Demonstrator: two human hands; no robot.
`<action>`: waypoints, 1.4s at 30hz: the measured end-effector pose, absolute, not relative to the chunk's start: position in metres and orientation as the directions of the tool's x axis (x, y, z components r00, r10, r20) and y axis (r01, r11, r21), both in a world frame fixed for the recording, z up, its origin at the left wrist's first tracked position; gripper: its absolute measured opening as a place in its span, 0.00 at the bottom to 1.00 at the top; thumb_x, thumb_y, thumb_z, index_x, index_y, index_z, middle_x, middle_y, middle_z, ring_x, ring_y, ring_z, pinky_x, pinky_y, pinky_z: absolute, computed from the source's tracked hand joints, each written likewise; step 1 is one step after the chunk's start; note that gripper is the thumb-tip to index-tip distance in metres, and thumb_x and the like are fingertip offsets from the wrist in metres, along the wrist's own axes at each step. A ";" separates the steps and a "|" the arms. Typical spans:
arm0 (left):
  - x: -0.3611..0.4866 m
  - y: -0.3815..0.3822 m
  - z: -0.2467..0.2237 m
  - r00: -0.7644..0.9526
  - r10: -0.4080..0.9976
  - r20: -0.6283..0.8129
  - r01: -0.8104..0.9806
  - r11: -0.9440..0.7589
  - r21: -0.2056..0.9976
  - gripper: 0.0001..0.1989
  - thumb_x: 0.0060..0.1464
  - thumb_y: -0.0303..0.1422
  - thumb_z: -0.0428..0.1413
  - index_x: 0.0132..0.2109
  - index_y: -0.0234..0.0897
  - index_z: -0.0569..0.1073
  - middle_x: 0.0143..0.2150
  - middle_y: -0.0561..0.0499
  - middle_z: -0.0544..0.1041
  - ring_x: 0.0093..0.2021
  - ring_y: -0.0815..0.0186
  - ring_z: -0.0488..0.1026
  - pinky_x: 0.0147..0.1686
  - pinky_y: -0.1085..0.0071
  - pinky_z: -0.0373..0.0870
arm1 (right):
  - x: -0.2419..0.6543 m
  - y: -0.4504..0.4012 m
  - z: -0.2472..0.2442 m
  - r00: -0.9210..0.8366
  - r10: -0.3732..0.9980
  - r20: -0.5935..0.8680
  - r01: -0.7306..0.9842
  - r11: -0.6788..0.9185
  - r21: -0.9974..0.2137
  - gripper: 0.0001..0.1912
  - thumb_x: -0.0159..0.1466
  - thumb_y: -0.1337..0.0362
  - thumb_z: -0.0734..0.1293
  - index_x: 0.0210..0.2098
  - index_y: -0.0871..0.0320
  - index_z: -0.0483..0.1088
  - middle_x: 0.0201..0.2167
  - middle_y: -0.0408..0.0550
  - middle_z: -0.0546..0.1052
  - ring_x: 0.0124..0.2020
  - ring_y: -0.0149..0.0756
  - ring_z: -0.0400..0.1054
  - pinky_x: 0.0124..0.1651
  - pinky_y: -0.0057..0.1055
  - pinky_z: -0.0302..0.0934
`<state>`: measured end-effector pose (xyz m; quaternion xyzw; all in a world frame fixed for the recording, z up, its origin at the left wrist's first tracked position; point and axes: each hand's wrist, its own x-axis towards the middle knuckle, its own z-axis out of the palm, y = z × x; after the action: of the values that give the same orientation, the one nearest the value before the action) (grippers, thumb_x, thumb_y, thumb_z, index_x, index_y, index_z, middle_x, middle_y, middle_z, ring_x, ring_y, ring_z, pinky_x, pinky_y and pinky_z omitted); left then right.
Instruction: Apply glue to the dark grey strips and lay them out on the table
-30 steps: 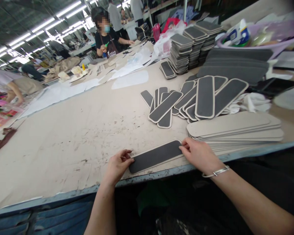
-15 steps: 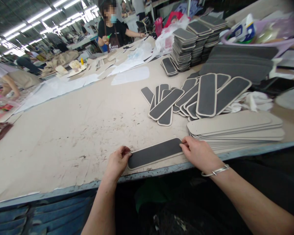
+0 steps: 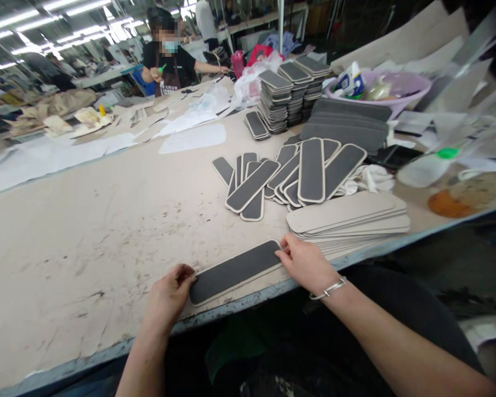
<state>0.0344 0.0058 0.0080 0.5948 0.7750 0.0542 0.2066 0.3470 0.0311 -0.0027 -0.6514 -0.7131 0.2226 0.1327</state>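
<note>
A long dark grey panel (image 3: pixel 235 271) with rounded corners and a pale border lies near the table's front edge. My left hand (image 3: pixel 169 295) pinches its left end, thumb and fingers closed on the rim. At the opposite end, my right hand (image 3: pixel 303 262) grips the corner between thumb and fingertips; a silver bangle circles that wrist. Just beyond my right hand rests a fanned stack of beige panels (image 3: pixel 343 212). Farther back, several grey panels with pale borders (image 3: pixel 312 171) lie in a loose, overlapping heap.
Tall stacks of grey panels (image 3: pixel 275 102) stand at the back, beside larger dark sheets (image 3: pixel 345 129). A purple basin (image 3: pixel 397 99) holds packets. At right lie a white cloth (image 3: pixel 367 179) and a bottle with a green cap (image 3: pixel 424 168). Across the table stands a masked co-worker (image 3: pixel 169 60).
The camera view has swung to the right, so the scene appears shifted left and more of the table's right side shows. Both hands keep hold of the grey panel.
</note>
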 end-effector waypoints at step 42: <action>0.023 -0.005 0.013 -0.164 0.945 -0.285 0.865 0.276 0.419 0.15 0.47 0.39 0.55 0.41 0.39 0.75 0.34 0.49 0.77 0.36 0.63 0.73 0.38 0.69 0.67 | 0.350 0.032 -0.014 -0.167 0.986 -0.015 0.867 0.140 -0.478 0.02 0.60 0.66 0.64 0.33 0.56 0.65 0.26 0.41 0.74 0.27 0.33 0.69 0.32 0.27 0.54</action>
<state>0.0227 -0.0054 0.0127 0.5963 0.7587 0.0794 0.2500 0.3499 0.0323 -0.0144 -0.6269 -0.7391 0.1929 0.1536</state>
